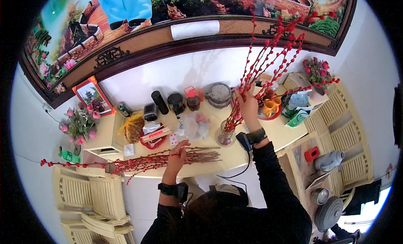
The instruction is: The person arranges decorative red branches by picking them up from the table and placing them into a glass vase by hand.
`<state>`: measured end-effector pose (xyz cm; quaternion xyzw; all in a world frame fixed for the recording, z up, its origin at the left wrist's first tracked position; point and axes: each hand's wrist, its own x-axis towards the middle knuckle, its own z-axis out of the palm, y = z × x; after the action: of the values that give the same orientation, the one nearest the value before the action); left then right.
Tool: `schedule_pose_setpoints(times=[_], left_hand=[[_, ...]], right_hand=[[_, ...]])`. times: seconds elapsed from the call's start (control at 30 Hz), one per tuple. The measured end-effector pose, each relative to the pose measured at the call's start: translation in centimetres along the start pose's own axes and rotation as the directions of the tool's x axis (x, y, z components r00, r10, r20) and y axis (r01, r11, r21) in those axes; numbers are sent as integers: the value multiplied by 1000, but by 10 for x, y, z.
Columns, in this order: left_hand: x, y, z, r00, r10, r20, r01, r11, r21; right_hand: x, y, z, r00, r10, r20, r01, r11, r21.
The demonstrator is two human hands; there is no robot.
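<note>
A bunch of red berry branches lies along the front edge of the cream table, berry heads to the left and bare stems to the right. My left hand is over this bunch, fingers curled around some of the stems. My right hand is closed around upright red berry branches, which fan out above it toward the wall. Their lower ends stand in a clear glass vase. The fingertips of both hands are partly hidden by the stems.
Behind the vase stand a stone-like pot, a red-handled jar and a black cylinder. A red basket and plastic bag lie mid-table. Orange cups are at right. A cable hangs over the front edge.
</note>
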<state>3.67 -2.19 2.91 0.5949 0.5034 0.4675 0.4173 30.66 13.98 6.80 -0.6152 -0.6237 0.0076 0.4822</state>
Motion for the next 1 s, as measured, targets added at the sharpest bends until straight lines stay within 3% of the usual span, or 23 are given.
schedule_pose_setpoints(times=[0.07, 0.27, 0.57, 0.6, 0.7, 0.83, 1.0], left_hand=[[1, -1, 1, 1000, 8, 3, -8, 1000, -1], [2, 6, 3, 999, -34, 4, 34, 999, 10], [-2, 5, 0, 998, -66, 9, 66, 998, 24], [-2, 4, 0, 997, -73, 9, 73, 997, 8], [-1, 1, -1, 998, -68, 9, 68, 998, 8], [-2, -9, -4, 999, -33, -2, 33, 999, 1], [-3, -4, -6, 999, -34, -17, 34, 999, -5]], right_hand=[[-1, 0, 0, 979, 125, 159, -106, 987, -124], [-6, 5, 7, 993, 67, 100, -46, 978, -204], [21, -1, 9, 974, -142, 177, 172, 971, -166], [22, 4, 16, 953, -223, 204, 266, 939, -217], [22, 7, 32, 950, -129, 283, 177, 973, -151], [19, -2, 32, 925, -85, 369, 169, 965, -202], [15, 3, 28, 910, -138, 391, 210, 967, -148]])
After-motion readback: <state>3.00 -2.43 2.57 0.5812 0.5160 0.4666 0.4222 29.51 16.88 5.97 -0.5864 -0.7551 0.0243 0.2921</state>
